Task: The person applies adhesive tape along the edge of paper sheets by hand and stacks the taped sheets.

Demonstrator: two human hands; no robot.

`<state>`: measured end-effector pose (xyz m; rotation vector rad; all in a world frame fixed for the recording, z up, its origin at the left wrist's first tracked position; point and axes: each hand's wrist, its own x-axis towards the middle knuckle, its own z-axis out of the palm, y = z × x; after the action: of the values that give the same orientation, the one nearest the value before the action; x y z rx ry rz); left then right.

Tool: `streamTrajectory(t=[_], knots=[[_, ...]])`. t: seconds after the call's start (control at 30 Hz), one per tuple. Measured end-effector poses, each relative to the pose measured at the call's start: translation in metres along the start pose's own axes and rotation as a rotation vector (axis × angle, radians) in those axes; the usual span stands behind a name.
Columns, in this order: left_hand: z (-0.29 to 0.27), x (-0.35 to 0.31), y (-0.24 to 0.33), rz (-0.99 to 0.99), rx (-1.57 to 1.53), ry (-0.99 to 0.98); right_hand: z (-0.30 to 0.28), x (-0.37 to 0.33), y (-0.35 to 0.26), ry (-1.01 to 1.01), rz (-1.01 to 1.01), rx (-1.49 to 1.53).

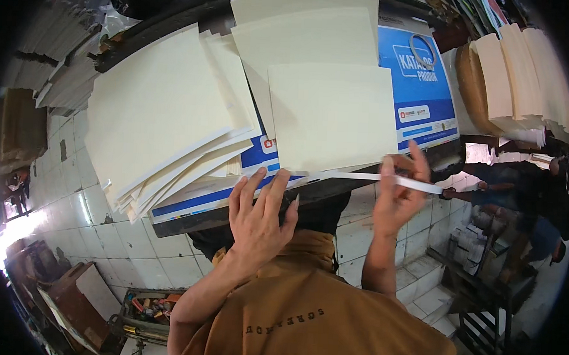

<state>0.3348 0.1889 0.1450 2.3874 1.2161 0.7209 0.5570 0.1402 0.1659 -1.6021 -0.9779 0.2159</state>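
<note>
A narrow white strip stretches along the near edge of a cream sheet on the table. My right hand pinches it between thumb and fingers, and its free end sticks out to the right. My left hand lies with fingers stretched out at the table's front edge, fingertips at the strip's left end; whether they press on strip or sheet I cannot tell. Behind the sheet more large cream sheets overlap. A fanned stack of folded cream sheets lies to the left.
A blue printed board covers the dark table under the sheets, with a tape roll on it. Bundled paper stacks stand at the right. A tool tray is low on the left. Another person is at the far right.
</note>
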Motion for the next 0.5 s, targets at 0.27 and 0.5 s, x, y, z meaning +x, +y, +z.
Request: streamTrajectory(t=[0.27, 0.5], knots=[[-0.005, 0.006, 0.004, 0.044, 0.053, -0.033, -0.065, 0.039, 0.064, -0.018, -0.242, -0.478], [-0.002, 0.002, 0.004, 0.027, 0.105, -0.076, -0.058, 0.04, 0.073, -0.07, -0.182, -0.604]])
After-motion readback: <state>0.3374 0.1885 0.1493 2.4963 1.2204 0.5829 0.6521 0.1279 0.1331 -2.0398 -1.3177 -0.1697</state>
